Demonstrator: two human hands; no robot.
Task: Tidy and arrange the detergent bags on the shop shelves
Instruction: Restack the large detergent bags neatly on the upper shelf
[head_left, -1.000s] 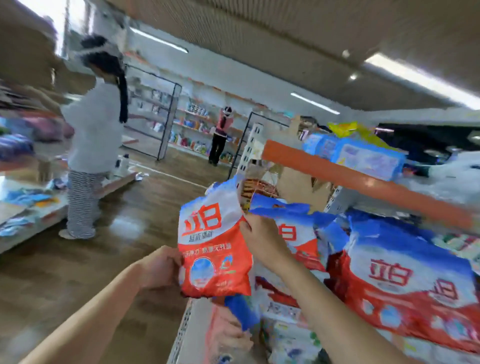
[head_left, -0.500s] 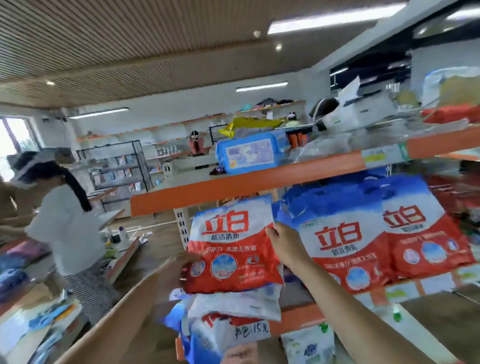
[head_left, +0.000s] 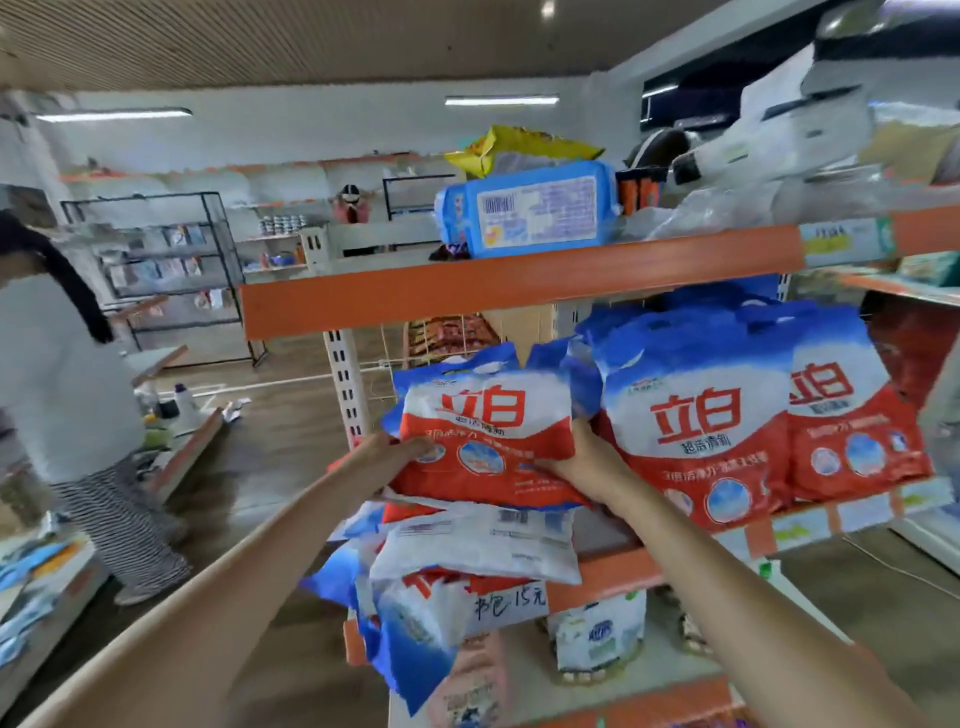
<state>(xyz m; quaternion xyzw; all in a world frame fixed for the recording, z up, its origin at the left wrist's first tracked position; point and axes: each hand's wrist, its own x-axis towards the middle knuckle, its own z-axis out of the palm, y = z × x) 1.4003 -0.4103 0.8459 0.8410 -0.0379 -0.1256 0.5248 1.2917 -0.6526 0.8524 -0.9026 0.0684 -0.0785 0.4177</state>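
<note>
Both hands, left hand (head_left: 390, 453) and right hand (head_left: 582, 461), fingers clamped on a detergent bag (head_left: 488, 441) at the shelf's (head_left: 613, 571) left end.

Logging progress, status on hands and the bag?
Left hand and right hand grip held detergent bag by its sides. Upright at shelf front, beside standing bags. Slumped bags underneath.

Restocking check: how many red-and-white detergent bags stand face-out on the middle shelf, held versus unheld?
Held bag, gripped by left hand and right hand: 1
Unheld bags: 2
Total: 3
</note>
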